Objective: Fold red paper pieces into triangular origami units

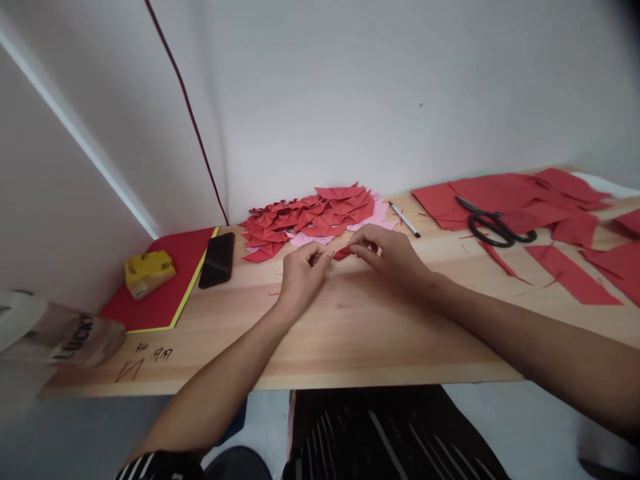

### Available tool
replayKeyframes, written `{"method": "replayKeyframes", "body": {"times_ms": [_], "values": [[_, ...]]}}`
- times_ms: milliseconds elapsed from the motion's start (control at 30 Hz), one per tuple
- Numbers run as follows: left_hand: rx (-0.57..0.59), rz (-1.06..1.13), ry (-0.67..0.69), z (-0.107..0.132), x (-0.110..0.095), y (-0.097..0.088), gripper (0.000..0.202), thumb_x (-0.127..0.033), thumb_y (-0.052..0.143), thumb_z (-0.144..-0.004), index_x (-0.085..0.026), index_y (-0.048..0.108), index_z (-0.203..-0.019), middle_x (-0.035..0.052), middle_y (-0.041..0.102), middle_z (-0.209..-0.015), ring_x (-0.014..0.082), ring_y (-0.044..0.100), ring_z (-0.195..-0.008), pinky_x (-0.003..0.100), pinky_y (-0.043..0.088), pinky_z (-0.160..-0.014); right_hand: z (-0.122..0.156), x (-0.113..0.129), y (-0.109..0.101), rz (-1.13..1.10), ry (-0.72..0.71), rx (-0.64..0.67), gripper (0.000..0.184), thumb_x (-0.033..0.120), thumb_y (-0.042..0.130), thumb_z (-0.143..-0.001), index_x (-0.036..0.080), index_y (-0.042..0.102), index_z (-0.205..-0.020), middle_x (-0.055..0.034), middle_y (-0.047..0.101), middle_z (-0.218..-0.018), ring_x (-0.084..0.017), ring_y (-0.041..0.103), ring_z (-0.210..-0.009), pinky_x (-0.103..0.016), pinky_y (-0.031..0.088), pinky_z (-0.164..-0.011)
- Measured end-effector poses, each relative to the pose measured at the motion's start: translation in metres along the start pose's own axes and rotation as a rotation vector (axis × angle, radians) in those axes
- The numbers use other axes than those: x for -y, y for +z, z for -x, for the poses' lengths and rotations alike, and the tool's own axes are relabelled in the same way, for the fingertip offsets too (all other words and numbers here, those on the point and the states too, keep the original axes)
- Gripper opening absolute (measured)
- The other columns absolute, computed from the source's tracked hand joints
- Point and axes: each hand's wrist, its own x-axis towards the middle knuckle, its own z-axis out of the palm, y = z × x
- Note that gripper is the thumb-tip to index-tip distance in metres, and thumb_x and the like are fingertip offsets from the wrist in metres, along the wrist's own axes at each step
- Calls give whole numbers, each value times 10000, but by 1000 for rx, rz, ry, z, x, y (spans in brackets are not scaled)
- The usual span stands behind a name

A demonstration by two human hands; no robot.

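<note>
A small piece of folded red paper [343, 253] is held just above the wooden table, between my two hands. My left hand [303, 272] pinches its left end with thumb and fingertips. On the other side, my right hand [383, 248] grips the right end, fingers curled over it. Most of the paper is hidden by my fingers, so its exact folded shape does not show. Directly behind my hands lies a heap of folded red paper pieces [310, 215], with some pink folded pieces [379, 217] under and beside it.
Black-handled scissors [493, 227] lie on red paper sheets [480, 193] at the right, near cut scraps. A capped pen [404, 219] rests by the heap. Leftward are a phone [217, 260], a yellow packet [149, 272] on a red folder [187, 267], and a clear bottle [65, 333].
</note>
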Motion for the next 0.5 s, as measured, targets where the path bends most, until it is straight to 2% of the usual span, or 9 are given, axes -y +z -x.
{"method": "replayKeyframes", "body": {"times_ms": [100,200,333,400,500], "values": [[132,163,-104,1,2,2,271,-312,538,-871,-140,635,-684,-13,569,-563,90,508,-503,207,381,-517,2,0,0,124,-117,-2,151,262,499,-916,207,626,-855,-54,660,-839,-176,577,-758,-301,419,-667],[254,392,-256,1,7,6,282,-343,531,-880,-110,675,-814,44,665,-648,100,576,-481,199,412,-472,4,1,1,257,-191,5,169,260,482,-939,212,625,-862,-66,686,-888,-192,607,-812,-321,427,-711],[295,615,-395,0,12,9,312,-382,600,-850,-86,700,-841,140,733,-841,127,650,-551,197,454,-466,6,2,3,364,-280,-2,166,270,492,-948,213,631,-877,-72,715,-929,-200,632,-833,-336,425,-730],[313,669,-423,0,14,9,316,-399,631,-834,-94,713,-829,152,739,-883,131,661,-575,199,464,-472,7,2,4,393,-321,11,148,254,502,-945,217,636,-896,-67,722,-951,-202,637,-848,-343,428,-747],[338,687,-424,0,16,8,309,-412,670,-806,-108,720,-791,130,745,-847,127,657,-560,200,466,-469,9,2,5,369,-370,14,119,228,531,-928,222,647,-905,-71,722,-959,-209,643,-878,-351,451,-773]]}}
